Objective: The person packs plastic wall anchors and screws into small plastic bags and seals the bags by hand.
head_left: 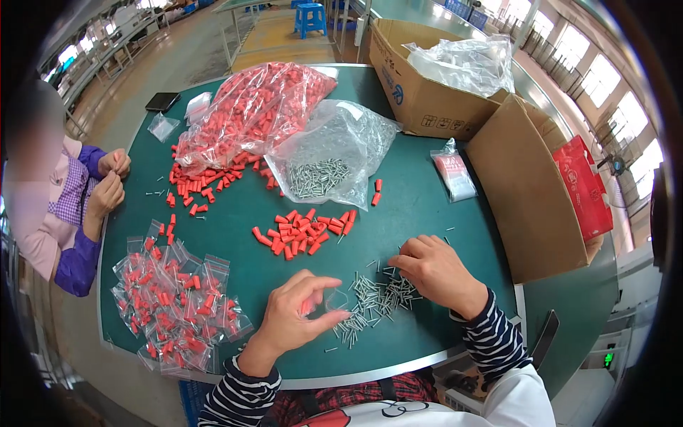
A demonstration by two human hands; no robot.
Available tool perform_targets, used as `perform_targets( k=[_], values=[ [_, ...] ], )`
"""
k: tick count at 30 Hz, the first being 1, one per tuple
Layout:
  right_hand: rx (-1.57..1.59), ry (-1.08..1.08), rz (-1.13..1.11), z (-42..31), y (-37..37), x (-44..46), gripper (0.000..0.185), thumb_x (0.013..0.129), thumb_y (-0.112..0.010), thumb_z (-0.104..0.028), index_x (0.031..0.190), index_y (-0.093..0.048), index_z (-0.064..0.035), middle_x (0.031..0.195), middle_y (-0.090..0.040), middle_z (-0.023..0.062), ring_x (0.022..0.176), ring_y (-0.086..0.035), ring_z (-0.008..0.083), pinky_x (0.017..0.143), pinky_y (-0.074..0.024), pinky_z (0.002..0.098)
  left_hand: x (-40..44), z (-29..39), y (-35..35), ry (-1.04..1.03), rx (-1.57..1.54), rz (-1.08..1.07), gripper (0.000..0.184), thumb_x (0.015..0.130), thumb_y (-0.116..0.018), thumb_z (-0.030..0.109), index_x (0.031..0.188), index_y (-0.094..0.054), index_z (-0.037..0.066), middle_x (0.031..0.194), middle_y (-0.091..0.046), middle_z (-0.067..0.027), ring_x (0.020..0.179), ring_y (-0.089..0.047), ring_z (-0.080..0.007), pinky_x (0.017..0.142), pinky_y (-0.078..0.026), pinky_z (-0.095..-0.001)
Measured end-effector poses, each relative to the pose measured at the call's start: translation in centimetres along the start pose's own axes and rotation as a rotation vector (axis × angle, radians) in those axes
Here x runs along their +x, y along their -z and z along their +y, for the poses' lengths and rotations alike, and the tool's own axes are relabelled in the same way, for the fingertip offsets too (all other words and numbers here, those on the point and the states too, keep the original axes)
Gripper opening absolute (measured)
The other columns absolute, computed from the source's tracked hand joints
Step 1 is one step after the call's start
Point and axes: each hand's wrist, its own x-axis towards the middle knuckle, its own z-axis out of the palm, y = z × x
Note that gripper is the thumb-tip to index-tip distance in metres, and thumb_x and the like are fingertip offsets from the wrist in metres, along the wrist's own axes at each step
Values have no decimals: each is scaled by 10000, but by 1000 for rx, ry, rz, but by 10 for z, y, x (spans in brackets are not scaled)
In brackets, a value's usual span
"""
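My left hand [302, 313] holds a small clear bag [334, 297] between thumb and fingers, with something red against the palm. My right hand [425, 265] is at the upper right edge of a pile of silver screws [373, 299], its fingertips pinched together; what they hold is too small to make out. Just beyond my hands lies a pile of red plastic plugs [302, 231]. A large clear bag of screws [320, 178] rests behind it, beside a big bag of red plugs [260, 107]. Filled small bags [178, 299] are heaped on the left.
Open cardboard boxes [512, 192] line the right side of the green table [441, 213]. One at the back holds clear plastic [462, 64]. A small packet [453, 173] lies near them. At the left edge, a co-worker's hands [110, 181] are close together.
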Motion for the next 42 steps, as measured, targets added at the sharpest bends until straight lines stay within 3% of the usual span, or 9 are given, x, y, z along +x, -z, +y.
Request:
perform_targets(
  k=[4, 10, 16, 19, 22, 28, 36, 39, 42],
  values=[
    [19, 97, -76, 5, -5, 8, 297, 799, -617, -49, 1073, -717, -103, 928, -625, 56, 885, -614, 234, 806, -469, 360, 0, 1, 0, 5, -6, 7, 478, 645, -910, 143, 1070, -701, 74, 761, -483, 8, 650, -441, -81, 552, -345, -233],
    [-60, 156, -179, 6, -2, 27, 143, 806, -619, -85, 927, -689, -58, 892, -637, 68, 906, -632, 239, 804, -477, 358, 0, 2, 0, 14, -5, -30, 458, 662, -904, 152, 1066, -700, 80, 759, -490, 10, 645, -445, -83, 546, -357, -237],
    [-124, 108, -249, 5, -10, 35, 147, 745, -680, -175, 803, -649, -44, 788, -653, 95, 793, -647, 289, 743, -494, 386, 0, -2, -4, -18, -16, 21, 465, 672, -901, 156, 1081, -694, 82, 754, -493, 10, 643, -450, -80, 536, -360, -235],
    [-122, 93, -240, 2, -12, 38, 159, 712, -680, -176, 778, -635, -39, 761, -653, 115, 756, -644, 307, 700, -500, 414, 1, 1, -3, -5, 30, 32, 435, 703, -882, 203, 1072, -687, 82, 751, -516, -24, 600, -516, -125, 528, -452, -270],
    [87, 49, -182, 5, -16, 37, 154, 719, -667, -160, 794, -643, -28, 747, -649, 126, 732, -651, 301, 663, -515, 422, 0, -4, -7, 9, -24, 62, 497, 666, -906, 160, 1104, -685, 77, 783, -501, 6, 667, -467, -88, 560, -382, -240],
    [752, -38, 96, -31, -14, 38, 111, 748, -703, -67, 828, -645, -17, 738, -628, 91, 663, -643, 229, 596, -524, 332, 0, -4, -7, 45, 0, 62, 517, 664, -901, 136, 1124, -675, 64, 802, -511, 0, 692, -486, -92, 589, -402, -246],
    [689, 140, 174, -48, -13, 47, 137, 786, -746, -71, 894, -670, -31, 781, -641, 85, 703, -641, 245, 625, -520, 343, 1, -11, -11, 31, -20, 95, 503, 669, -887, 113, 1121, -673, 49, 809, -514, -8, 696, -485, -93, 590, -394, -242],
    [628, 8, 201, -33, -12, 47, 139, 810, -718, -39, 943, -679, -44, 856, -652, 96, 775, -647, 271, 668, -523, 366, 0, -8, -9, 58, -15, 87, 501, 672, -890, 121, 1118, -674, 47, 810, -513, -8, 696, -486, -92, 590, -392, -236],
    [376, 30, 357, -10, -27, 61, 196, 812, -690, -2, 1001, -678, -52, 959, -652, 101, 864, -642, 291, 720, -525, 385, 0, -11, -10, 43, -19, 89, 493, 679, -889, 126, 1116, -675, 45, 812, -513, -6, 698, -485, -87, 590, -388, -229]
  ],
)
